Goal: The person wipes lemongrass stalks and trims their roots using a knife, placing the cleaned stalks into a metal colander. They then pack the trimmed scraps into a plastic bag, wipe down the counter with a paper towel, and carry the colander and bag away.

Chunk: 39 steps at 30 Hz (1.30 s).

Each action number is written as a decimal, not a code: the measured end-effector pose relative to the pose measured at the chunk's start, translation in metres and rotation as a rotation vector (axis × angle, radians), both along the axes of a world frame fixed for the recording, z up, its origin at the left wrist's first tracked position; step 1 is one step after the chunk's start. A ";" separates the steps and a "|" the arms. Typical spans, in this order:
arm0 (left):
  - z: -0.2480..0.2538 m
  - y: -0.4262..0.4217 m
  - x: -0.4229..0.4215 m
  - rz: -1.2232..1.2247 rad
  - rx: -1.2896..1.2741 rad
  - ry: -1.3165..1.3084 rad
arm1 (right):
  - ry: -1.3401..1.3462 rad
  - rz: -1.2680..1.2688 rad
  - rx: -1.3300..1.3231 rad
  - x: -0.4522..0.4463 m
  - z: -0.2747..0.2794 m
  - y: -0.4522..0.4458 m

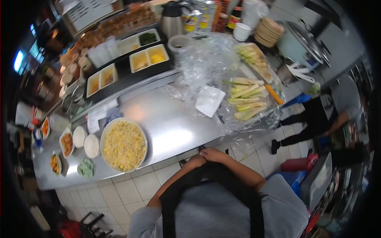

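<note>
My left hand (195,161) and my right hand (211,154) meet in front of my dark apron, just off the counter's front edge. They touch each other, and their fingers are too small and overlapped to make out. I see no object in either hand. Left of them on the steel counter (168,113) stands a large round bowl of fried rice (124,146), yellow with egg. Up and to the right, trimmed pale green stalks (248,95) lie on plastic sheeting beside a knife with an orange handle (274,94). A white paper sheet (210,100) rests at the plastic's edge.
White tubs (92,146), a green cloth (85,168) and small food dishes (66,143) stand at the left. Ingredient trays (149,58) line the counter's back. A big lidded pot (297,43) stands at the upper right. Another person (329,109) is at the right on the tiled floor.
</note>
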<state>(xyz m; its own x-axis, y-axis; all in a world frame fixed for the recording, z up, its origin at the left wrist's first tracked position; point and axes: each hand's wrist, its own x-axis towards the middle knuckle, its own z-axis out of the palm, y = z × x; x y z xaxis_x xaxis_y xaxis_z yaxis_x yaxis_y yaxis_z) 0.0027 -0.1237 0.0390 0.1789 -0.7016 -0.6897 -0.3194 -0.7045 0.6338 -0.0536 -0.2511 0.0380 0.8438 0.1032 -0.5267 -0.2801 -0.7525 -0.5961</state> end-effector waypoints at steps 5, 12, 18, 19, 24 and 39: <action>0.080 -0.022 0.000 -0.077 -0.615 0.216 | 0.079 -0.390 0.282 -0.043 0.113 -0.050; 0.121 -0.062 0.070 0.167 -0.854 -0.950 | -0.526 -0.852 0.121 -0.078 0.184 -0.135; 0.107 -0.088 0.091 0.167 -0.603 -1.205 | -0.642 -0.740 0.090 -0.054 0.180 -0.209; 0.108 -0.092 0.092 0.182 -0.566 -1.215 | -0.634 -0.714 0.113 -0.047 0.178 -0.224; 0.112 -0.148 0.080 0.582 -0.524 -1.240 | -0.671 -0.560 0.123 -0.022 0.166 -0.295; 0.114 -0.202 0.004 0.610 -0.526 -0.835 | -0.851 0.435 -0.219 0.065 0.105 -0.283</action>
